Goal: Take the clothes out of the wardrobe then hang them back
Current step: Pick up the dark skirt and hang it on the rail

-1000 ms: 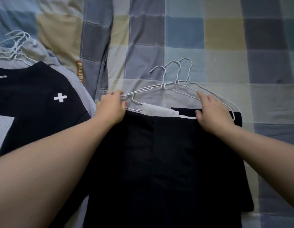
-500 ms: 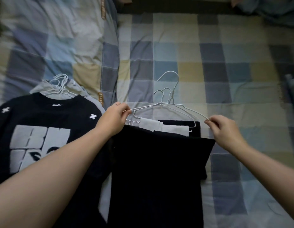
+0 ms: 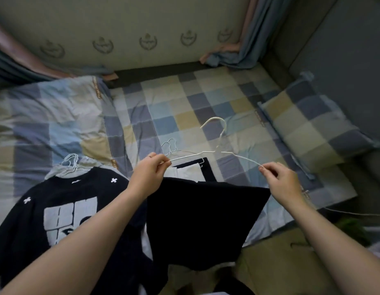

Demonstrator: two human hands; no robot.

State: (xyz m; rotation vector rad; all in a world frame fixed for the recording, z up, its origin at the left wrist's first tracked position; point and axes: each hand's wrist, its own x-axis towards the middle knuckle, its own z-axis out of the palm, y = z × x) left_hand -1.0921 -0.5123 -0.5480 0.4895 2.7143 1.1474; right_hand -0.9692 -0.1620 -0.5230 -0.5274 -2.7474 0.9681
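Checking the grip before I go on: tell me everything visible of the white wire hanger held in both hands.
The white wire hanger is thin, apparently coated metal, its curved hook pointing away from the person. It is held in the air: the left hand pinches its left tip, the right hand its right tip. A dark garment hangs just beneath; the lower bar is hidden, so whether it carries the garment is unclear.

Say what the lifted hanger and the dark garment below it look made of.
The hanger: thin wire, probably metal with a white coating. It is slender and has a stiffly bent hook, and the left hand and right hand pinch its ends. The dark garment: cloth, matte navy or black. It hangs limp with no shine. The fibre cannot be told.
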